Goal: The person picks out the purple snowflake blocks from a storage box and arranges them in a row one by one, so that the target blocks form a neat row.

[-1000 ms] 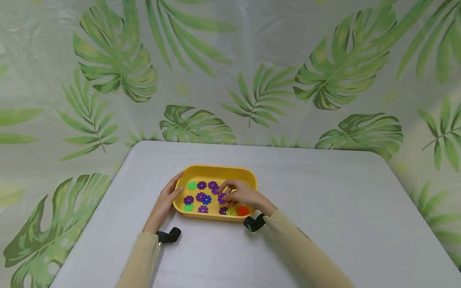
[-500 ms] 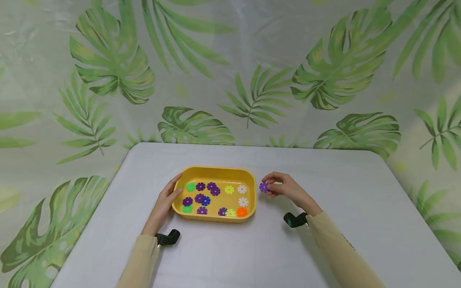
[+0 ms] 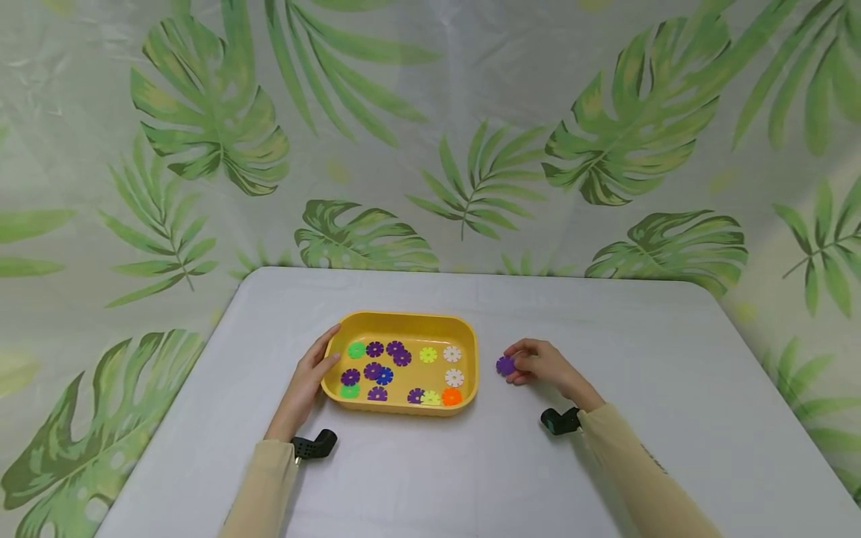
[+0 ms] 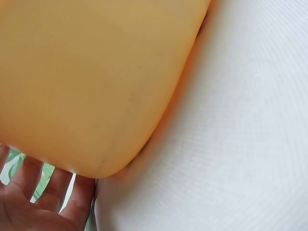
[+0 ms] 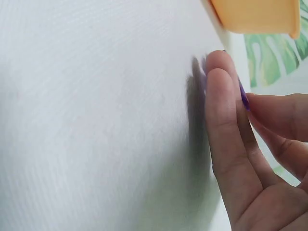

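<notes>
A yellow plastic tray (image 3: 403,408) sits on the white table, holding purple, blue, green, yellow, white and orange snowflake discs. At its left end, my left hand (image 3: 306,385) holds the tray, with the thumb at the rim and the fingers along the outer wall. In the left wrist view, those fingers (image 4: 57,187) touch the tray's side. To the right of the tray, my right hand (image 3: 545,366) pinches a purple snowflake disc (image 3: 504,365) between thumb and fingers, low over the tabletop. The right wrist view shows only the disc's thin edge (image 5: 244,98); the fingers hide the rest.
The white tabletop (image 3: 639,359) stretches around the tray. A leaf-patterned sheet (image 3: 430,134) hangs behind the table. Each wrist wears a small black camera, as on the right wrist (image 3: 560,421).
My right hand has come out of the tray with a purple snowflake disc, moved right past the rim, then lowered toward the table. My left hand has stayed at the tray.
</notes>
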The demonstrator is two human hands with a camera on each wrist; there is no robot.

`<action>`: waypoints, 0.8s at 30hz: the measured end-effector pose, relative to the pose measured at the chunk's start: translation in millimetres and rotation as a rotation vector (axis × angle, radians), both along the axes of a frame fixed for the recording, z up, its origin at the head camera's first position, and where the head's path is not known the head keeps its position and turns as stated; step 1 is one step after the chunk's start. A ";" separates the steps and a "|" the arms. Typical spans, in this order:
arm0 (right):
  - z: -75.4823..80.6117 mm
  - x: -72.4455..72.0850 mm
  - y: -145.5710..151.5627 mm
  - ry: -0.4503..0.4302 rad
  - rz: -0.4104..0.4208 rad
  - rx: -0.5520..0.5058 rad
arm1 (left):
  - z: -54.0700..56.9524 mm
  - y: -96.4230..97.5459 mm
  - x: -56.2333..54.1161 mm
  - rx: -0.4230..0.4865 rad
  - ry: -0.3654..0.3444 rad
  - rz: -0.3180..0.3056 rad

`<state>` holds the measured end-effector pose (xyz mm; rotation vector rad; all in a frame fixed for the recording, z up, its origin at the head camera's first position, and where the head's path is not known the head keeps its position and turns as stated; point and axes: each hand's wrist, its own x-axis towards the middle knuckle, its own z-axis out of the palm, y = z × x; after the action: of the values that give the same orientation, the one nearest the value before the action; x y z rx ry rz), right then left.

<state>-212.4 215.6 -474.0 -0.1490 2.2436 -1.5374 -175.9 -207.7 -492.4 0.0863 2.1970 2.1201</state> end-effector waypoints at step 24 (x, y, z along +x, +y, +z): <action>51.8 13.4 -96.1 0.101 0.277 -0.165 | -1.0 1.5 1.3 -0.001 0.000 0.021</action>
<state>-199.0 119.6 -422.2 -0.5717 2.0631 -1.5886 -174.6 -206.2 -493.4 0.0628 2.2084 2.1304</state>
